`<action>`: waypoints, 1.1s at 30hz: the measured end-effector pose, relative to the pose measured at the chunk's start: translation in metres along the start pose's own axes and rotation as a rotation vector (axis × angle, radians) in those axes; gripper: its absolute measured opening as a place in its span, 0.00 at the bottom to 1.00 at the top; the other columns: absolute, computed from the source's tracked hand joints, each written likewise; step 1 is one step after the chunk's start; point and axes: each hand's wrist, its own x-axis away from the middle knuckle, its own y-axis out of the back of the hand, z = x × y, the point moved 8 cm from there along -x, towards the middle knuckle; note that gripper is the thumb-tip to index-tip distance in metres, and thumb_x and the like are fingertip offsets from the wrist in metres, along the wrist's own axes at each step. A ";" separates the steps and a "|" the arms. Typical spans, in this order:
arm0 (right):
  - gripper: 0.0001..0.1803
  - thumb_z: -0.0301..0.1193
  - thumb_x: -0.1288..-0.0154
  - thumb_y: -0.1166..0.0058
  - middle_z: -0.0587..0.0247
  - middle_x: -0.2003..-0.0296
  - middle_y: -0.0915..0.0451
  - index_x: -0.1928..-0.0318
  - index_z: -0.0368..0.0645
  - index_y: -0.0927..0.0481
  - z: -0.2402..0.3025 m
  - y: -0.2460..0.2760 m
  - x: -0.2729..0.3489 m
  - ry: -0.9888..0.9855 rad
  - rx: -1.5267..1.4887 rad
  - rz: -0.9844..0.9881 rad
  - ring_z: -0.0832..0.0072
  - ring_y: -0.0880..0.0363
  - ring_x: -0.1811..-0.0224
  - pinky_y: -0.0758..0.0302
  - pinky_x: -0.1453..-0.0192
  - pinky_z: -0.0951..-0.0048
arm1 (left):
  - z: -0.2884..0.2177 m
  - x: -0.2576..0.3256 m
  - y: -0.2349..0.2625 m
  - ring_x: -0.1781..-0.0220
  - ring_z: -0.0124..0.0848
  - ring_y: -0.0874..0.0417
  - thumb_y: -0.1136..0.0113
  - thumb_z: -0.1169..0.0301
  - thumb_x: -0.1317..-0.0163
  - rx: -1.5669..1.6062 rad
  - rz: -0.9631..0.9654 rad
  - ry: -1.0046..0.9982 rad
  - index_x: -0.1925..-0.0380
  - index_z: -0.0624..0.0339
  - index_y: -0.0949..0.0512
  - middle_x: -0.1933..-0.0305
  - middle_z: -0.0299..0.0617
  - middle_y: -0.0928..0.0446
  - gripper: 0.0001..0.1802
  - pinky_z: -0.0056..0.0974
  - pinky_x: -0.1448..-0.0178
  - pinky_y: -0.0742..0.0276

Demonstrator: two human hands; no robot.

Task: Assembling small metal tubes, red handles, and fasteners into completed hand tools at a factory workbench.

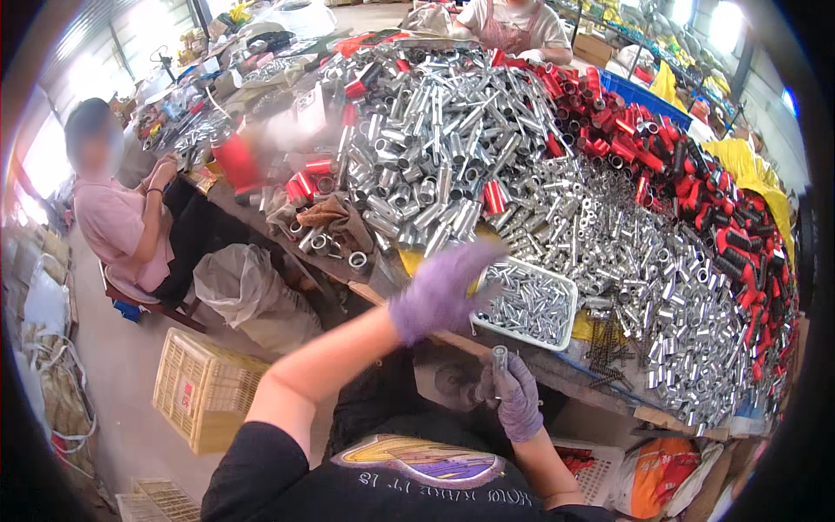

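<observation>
My left hand (442, 289), in a purple glove, is raised over the near edge of the table, its fingers curled beside a white tray (567, 287) of small silver tubes. Something yellowish shows at its fingertips, too blurred to tell whether it is held. My right hand (515, 396), also gloved in purple, sits lower by my lap and grips one short silver metal tube (499, 358) held upright. Behind the tray lies a huge heap of silver tubes (452, 139) and red-and-black capped pieces (687, 165).
A person in a pink top (117, 222) sits at the left end of the table. Another person in an apron (513, 22) works at the far side. A grey sack (248, 291) and a cream plastic crate (204, 391) stand on the floor at left. Black springs (609, 344) lie near the tray.
</observation>
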 end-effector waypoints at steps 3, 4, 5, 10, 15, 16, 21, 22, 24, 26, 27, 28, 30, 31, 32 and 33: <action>0.18 0.41 0.35 0.51 0.71 0.77 0.28 0.55 0.39 0.25 0.003 0.005 0.004 0.035 0.041 0.003 0.85 0.36 0.81 0.37 0.76 0.82 | 0.077 -0.073 -0.058 0.51 0.35 0.21 0.45 0.69 0.40 -0.490 0.602 0.319 0.50 0.56 0.27 0.53 0.42 0.23 0.17 0.37 0.45 0.24; 0.18 0.41 0.35 0.51 0.71 0.77 0.28 0.55 0.39 0.25 0.002 0.009 0.007 0.035 0.043 0.008 0.85 0.36 0.81 0.37 0.76 0.82 | 0.102 -0.088 -0.064 0.48 0.36 0.22 0.44 0.68 0.40 -0.551 0.568 0.305 0.50 0.56 0.28 0.51 0.43 0.24 0.17 0.37 0.41 0.26; 0.16 0.37 0.35 0.50 0.70 0.71 0.27 0.54 0.38 0.25 0.000 0.013 0.011 0.024 0.115 0.024 0.84 0.33 0.72 0.33 0.66 0.79 | 0.127 -0.103 -0.073 0.49 0.38 0.21 0.42 0.69 0.42 -0.615 0.579 0.339 0.52 0.57 0.26 0.53 0.44 0.22 0.16 0.39 0.44 0.24; 0.13 0.33 0.36 0.49 0.69 0.67 0.26 0.55 0.38 0.25 -0.007 0.034 0.026 -0.026 0.126 -0.020 0.81 0.30 0.65 0.29 0.60 0.75 | 0.153 -0.125 -0.120 0.54 0.44 0.18 0.42 0.67 0.47 -0.748 0.672 0.214 0.59 0.53 0.18 0.58 0.46 0.19 0.14 0.46 0.51 0.22; 0.11 0.33 0.37 0.47 0.68 0.71 0.27 0.60 0.39 0.25 -0.010 0.043 0.036 -0.111 -0.006 -0.099 0.79 0.31 0.71 0.31 0.66 0.75 | 0.166 -0.134 -0.152 0.49 0.43 0.20 0.48 0.64 0.42 -0.936 0.754 0.134 0.54 0.50 0.20 0.49 0.45 0.23 0.16 0.48 0.50 0.23; 0.11 0.33 0.37 0.47 0.68 0.71 0.27 0.60 0.39 0.25 -0.011 0.044 0.037 -0.111 -0.002 -0.090 0.79 0.31 0.71 0.31 0.66 0.75 | 0.174 -0.137 -0.151 0.49 0.43 0.20 0.46 0.65 0.43 -0.973 0.718 0.173 0.55 0.50 0.20 0.49 0.45 0.23 0.16 0.46 0.51 0.22; 0.15 0.33 0.40 0.44 0.50 0.65 0.21 0.54 0.39 0.24 0.048 0.049 0.035 0.328 0.813 -0.149 0.58 0.21 0.64 0.25 0.59 0.65 | 0.138 -0.144 -0.130 0.55 0.43 0.17 0.43 0.68 0.45 -0.766 0.582 0.073 0.59 0.55 0.22 0.60 0.45 0.19 0.13 0.47 0.54 0.22; 0.18 0.33 0.41 0.44 0.47 0.61 0.21 0.51 0.39 0.24 0.060 0.052 0.030 0.326 0.865 -0.126 0.51 0.21 0.59 0.25 0.54 0.61 | 0.125 -0.140 -0.117 0.57 0.43 0.17 0.42 0.68 0.45 -0.606 0.477 0.073 0.58 0.56 0.24 0.61 0.45 0.20 0.14 0.46 0.56 0.21; 0.17 0.33 0.41 0.43 0.50 0.65 0.21 0.53 0.40 0.24 0.100 0.058 0.028 0.503 0.991 -0.219 0.54 0.20 0.64 0.24 0.59 0.62 | 0.083 -0.115 -0.097 0.61 0.41 0.17 0.41 0.70 0.46 -0.139 0.341 0.061 0.57 0.57 0.27 0.64 0.44 0.21 0.15 0.43 0.59 0.21; 0.17 0.33 0.41 0.43 0.54 0.68 0.22 0.52 0.43 0.24 0.133 0.065 0.024 0.594 1.100 -0.274 0.57 0.20 0.67 0.24 0.64 0.63 | 0.035 -0.077 -0.094 0.65 0.39 0.19 0.40 0.72 0.47 0.232 0.304 -0.071 0.57 0.58 0.29 0.66 0.44 0.23 0.16 0.39 0.63 0.22; 0.17 0.33 0.41 0.43 0.55 0.70 0.22 0.52 0.44 0.24 0.149 0.062 0.020 0.641 1.140 -0.270 0.59 0.20 0.69 0.24 0.67 0.63 | 0.001 -0.052 -0.079 0.68 0.37 0.20 0.40 0.74 0.47 0.289 0.282 -0.172 0.58 0.59 0.29 0.67 0.44 0.24 0.15 0.38 0.65 0.23; 0.16 0.35 0.42 0.43 0.59 0.73 0.23 0.53 0.48 0.24 0.163 0.051 0.018 0.694 1.323 -0.237 0.62 0.22 0.73 0.26 0.72 0.65 | -0.025 -0.032 -0.063 0.66 0.42 0.20 0.40 0.70 0.47 0.332 0.279 -0.165 0.58 0.60 0.28 0.68 0.46 0.24 0.16 0.40 0.62 0.24; 0.15 0.35 0.44 0.43 0.60 0.74 0.24 0.56 0.48 0.23 0.181 0.021 0.015 0.739 1.514 -0.058 0.63 0.23 0.74 0.26 0.73 0.66 | -0.048 0.007 -0.049 0.65 0.47 0.21 0.40 0.66 0.46 0.373 0.354 -0.049 0.57 0.60 0.27 0.68 0.50 0.25 0.18 0.42 0.60 0.24; 0.13 0.35 0.45 0.44 0.61 0.75 0.25 0.58 0.49 0.23 0.177 0.000 0.016 0.794 1.695 0.124 0.65 0.24 0.75 0.27 0.75 0.67 | -0.048 0.024 -0.050 0.65 0.48 0.21 0.40 0.66 0.46 0.364 0.431 0.054 0.56 0.60 0.27 0.67 0.51 0.25 0.18 0.43 0.60 0.24; 0.11 0.35 0.49 0.45 0.63 0.76 0.25 0.64 0.49 0.23 0.171 -0.013 0.018 0.863 1.810 0.192 0.68 0.24 0.73 0.27 0.75 0.66 | -0.049 0.038 -0.046 0.65 0.49 0.21 0.40 0.65 0.46 0.413 0.393 0.054 0.55 0.60 0.27 0.66 0.51 0.24 0.19 0.44 0.60 0.24; 0.11 0.35 0.49 0.45 0.63 0.76 0.25 0.64 0.49 0.23 0.171 -0.023 0.018 0.858 1.805 0.211 0.68 0.24 0.73 0.27 0.75 0.66 | -0.051 0.049 -0.044 0.64 0.49 0.20 0.40 0.63 0.45 0.424 0.372 0.043 0.54 0.60 0.28 0.65 0.51 0.24 0.20 0.43 0.60 0.24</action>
